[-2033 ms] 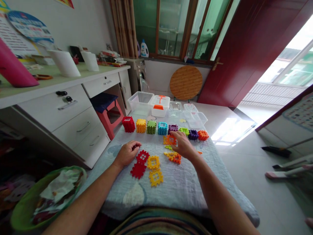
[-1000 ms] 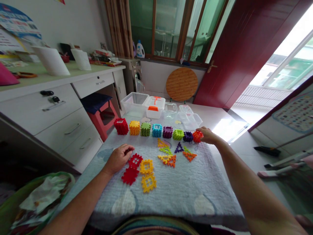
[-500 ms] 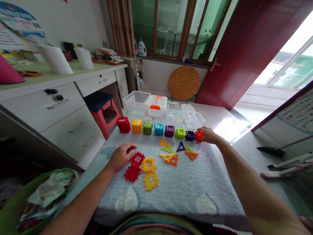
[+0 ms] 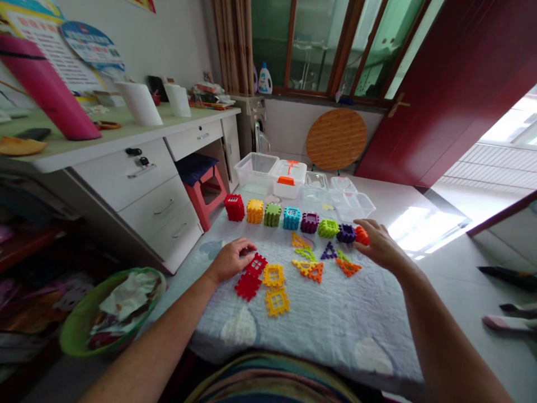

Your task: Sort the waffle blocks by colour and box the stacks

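My left hand (image 4: 231, 259) rests on the cloth, fingers loosely bent and a gap between thumb and forefinger. Its thumb is beside a red window-pattern square (image 4: 257, 264), with a plain red square (image 4: 248, 286) and two yellow window squares (image 4: 274, 276) close by. At the right end of a row of stacked pieces, my right hand (image 4: 381, 244) has its thumb and fingers around an orange stack (image 4: 361, 235), partly covering it. A dark purple stack (image 4: 346, 233) stands just left of it. Loose triangles, including an orange one (image 4: 348, 267), lie in front of the row.
Other stacks, from a red one (image 4: 234, 207) to a lime one (image 4: 328, 228), continue the row leftward. Behind are clear plastic boxes, one with an orange-latched lid (image 4: 289, 178). A green waste basket (image 4: 78, 336) stands left of the cloth-covered table (image 4: 319, 330).
The camera view has swung left, so the scene sits farther right. My right hand now reaches more over the orange stack's front; my left thumb has come up to the red window square.
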Tool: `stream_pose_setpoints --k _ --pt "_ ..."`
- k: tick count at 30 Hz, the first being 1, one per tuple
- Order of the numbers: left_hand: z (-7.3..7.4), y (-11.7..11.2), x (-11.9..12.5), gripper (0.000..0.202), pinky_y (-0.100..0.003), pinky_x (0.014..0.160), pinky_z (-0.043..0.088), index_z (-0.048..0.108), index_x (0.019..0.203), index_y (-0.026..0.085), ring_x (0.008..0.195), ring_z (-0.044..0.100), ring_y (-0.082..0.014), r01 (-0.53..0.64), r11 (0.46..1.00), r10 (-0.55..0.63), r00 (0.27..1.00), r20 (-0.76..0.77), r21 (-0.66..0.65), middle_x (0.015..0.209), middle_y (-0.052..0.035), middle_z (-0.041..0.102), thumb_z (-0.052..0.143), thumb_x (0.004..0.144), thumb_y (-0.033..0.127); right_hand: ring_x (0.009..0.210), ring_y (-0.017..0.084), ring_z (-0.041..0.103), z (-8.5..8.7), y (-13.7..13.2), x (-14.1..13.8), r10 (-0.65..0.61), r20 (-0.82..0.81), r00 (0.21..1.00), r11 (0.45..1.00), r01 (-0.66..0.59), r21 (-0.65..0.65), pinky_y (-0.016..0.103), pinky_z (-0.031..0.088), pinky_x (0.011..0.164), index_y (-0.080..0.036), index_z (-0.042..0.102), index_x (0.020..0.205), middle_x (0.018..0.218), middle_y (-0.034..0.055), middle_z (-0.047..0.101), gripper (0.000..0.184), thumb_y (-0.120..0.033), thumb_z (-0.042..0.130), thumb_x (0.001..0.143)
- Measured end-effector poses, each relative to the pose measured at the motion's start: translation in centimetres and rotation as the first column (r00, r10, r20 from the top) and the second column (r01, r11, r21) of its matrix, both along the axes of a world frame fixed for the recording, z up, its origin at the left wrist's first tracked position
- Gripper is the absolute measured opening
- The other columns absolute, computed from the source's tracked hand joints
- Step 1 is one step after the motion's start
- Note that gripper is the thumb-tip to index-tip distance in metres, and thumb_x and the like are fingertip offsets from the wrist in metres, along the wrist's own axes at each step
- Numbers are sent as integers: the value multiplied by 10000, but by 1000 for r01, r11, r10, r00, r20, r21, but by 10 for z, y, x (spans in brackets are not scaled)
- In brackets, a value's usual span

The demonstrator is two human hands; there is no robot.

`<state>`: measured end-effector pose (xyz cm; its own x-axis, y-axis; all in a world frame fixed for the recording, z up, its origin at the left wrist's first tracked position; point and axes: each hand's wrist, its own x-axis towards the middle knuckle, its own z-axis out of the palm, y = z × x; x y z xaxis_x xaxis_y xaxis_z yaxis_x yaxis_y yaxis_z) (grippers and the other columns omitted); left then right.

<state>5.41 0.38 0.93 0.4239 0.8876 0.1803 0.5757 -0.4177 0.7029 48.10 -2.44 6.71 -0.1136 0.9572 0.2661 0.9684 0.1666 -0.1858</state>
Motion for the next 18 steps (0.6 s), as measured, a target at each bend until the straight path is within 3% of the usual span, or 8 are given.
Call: stream_pose_setpoints --k 3,6,8,13,18 --pt "0 0 0 177 -280 757 471 679 912 188 818 584 -165 36 999 -36 999 -22 13 932 -33 630 593 763 226 1164 279 513 -2 -30 -61 187 -101 977 982 -188 -8 450 426 1006 -230 530 1278 1286 105 546 465 -264 559 815" --pt "0 -1 0 197 -287 780 472 686 926 195 857 576 -174 49 999 -48 998 -50 16 982 -41 611 612 746 229 1123 263 518 -16 -49 -112 346 -174 922 932 -359 -45 445 438 976 -232 533 1267 1235 100 576 421 -234 550 846" --pt "1 -1 0 181 -291 785 473 684 913 195 854 569 -174 58 998 -57 996 -66 19 984 -44 598 610 753 240 1111 269 510 -29 -54 -134 384 -178 906 913 -401 -69 451 433 958 -234 550 1239 1205 100 593 410 -206 572 831" --pt "5 -3 -1 143 -315 812 469 663 884 197 864 549 -189 104 994 -100 990 -102 29 941 -43 593 605 760 235 1039 256 512 -50 -53 -150 349 -207 914 933 -359 -10 437 424 917 -222 587 1122 1098 95 619 291 -166 536 841" --pt "6 -4 -2 195 -322 830 482 648 951 194 908 565 -199 94 996 -94 994 -49 -7 973 -50 610 607 767 241 993 245 514 -55 -54 -149 343 -243 908 939 -339 60 418 419 896 -230 593 1071 1055 85 622 240 -160 514 856"
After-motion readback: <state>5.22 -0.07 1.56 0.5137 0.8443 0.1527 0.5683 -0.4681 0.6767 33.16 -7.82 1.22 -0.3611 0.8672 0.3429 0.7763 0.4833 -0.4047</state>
